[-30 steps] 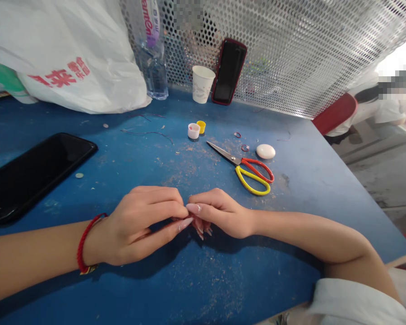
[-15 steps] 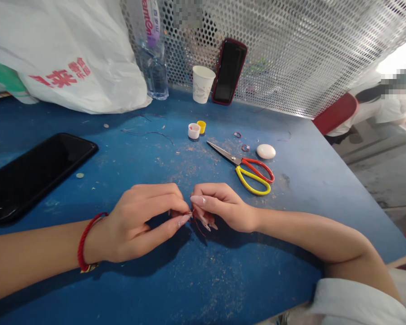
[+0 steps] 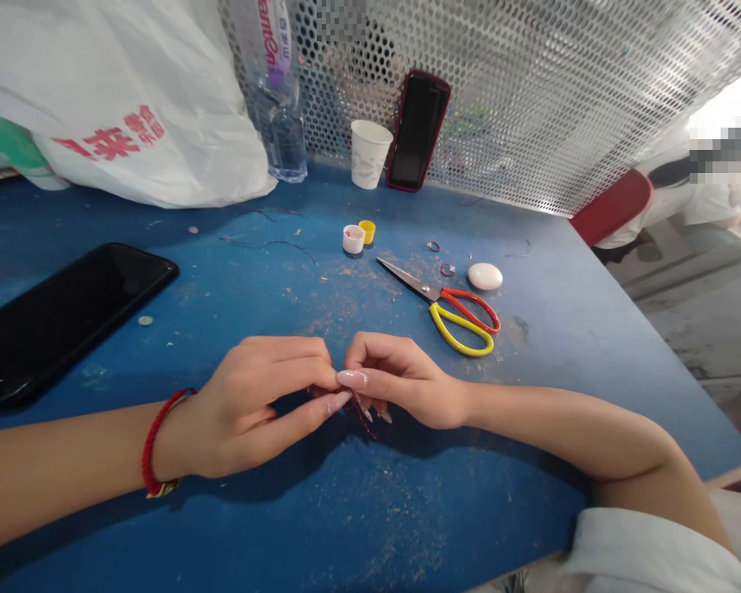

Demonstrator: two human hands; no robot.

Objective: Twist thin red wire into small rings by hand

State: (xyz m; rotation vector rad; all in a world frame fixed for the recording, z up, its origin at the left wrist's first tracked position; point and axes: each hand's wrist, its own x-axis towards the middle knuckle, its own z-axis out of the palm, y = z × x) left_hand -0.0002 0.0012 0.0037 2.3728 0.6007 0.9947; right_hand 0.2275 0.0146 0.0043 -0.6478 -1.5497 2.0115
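Observation:
Thin red string (image 3: 365, 425) runs between my two hands, its loose ends hanging just above the blue table (image 3: 370, 527). My left hand (image 3: 265, 403), with a braided red bracelet (image 3: 154, 445) at the wrist, pinches the string between thumb and forefinger. Against those fingertips, my right hand (image 3: 401, 379) is closed on the same string, its thumb laid across. The part of the string inside the fingers is hidden. Beyond the right hand lie scissors (image 3: 429, 294) with one red and one yellow handle, two small red string rings (image 3: 448, 270) and a smooth white oval piece (image 3: 485, 277).
A black phone (image 3: 67, 321) lies at the left. Along the perforated metal screen (image 3: 519, 99) stand a white plastic bag (image 3: 129, 99), a water bottle (image 3: 284, 123), a paper cup (image 3: 370, 155) and a propped phone (image 3: 418, 132). Small white (image 3: 353, 240) and yellow (image 3: 369, 231) caps sit mid-table.
My right hand has shifted slightly left, its thumb now pressed against my left fingertips. The loose string ends have swung a little. My left hand has barely moved.

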